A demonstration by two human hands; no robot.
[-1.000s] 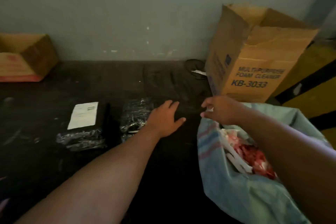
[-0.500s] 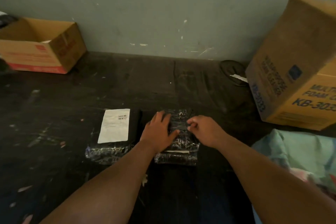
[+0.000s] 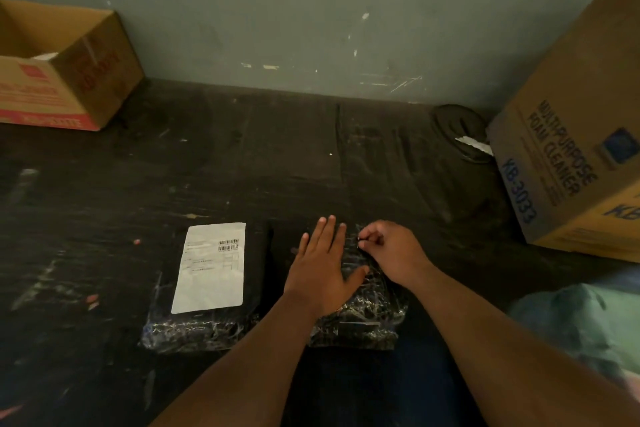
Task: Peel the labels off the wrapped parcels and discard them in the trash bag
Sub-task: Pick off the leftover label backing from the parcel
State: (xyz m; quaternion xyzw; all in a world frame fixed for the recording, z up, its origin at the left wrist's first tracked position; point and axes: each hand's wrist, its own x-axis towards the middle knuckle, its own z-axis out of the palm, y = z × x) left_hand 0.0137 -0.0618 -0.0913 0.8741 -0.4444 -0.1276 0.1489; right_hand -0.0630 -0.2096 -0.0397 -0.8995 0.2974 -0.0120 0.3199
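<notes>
A dark, scuffed worktop (image 3: pixel 242 156) fills most of the view and runs back to a grey-green wall (image 3: pixel 311 10). At the far right stands a tall cardboard box (image 3: pixel 568 156) printed with blue lettering. At the far left sits a lower open box (image 3: pixel 62 73) with red print. The pale trash bag (image 3: pixel 581 329) shows at the near right edge, blurred. A dark flat round thing (image 3: pixel 460 130) lies against the wall just left of the tall box; what it is cannot be told.

Two parcels in black shiny wrap lie side by side near the middle. The left parcel (image 3: pixel 207 329) carries a white label (image 3: pixel 211 267) with a barcode, stuck flat on its top. The right parcel (image 3: pixel 367 315) lies under both hands, and no label can be made out on its visible top.

The left hand (image 3: pixel 322 274) lies open and flat on the right parcel, fingers spread and pointing away. The right hand (image 3: pixel 391 253) rests on the far part of the same parcel with fingers curled in and fingertips (image 3: pixel 363 243) pinched at the wrap; whether they hold anything cannot be told.
</notes>
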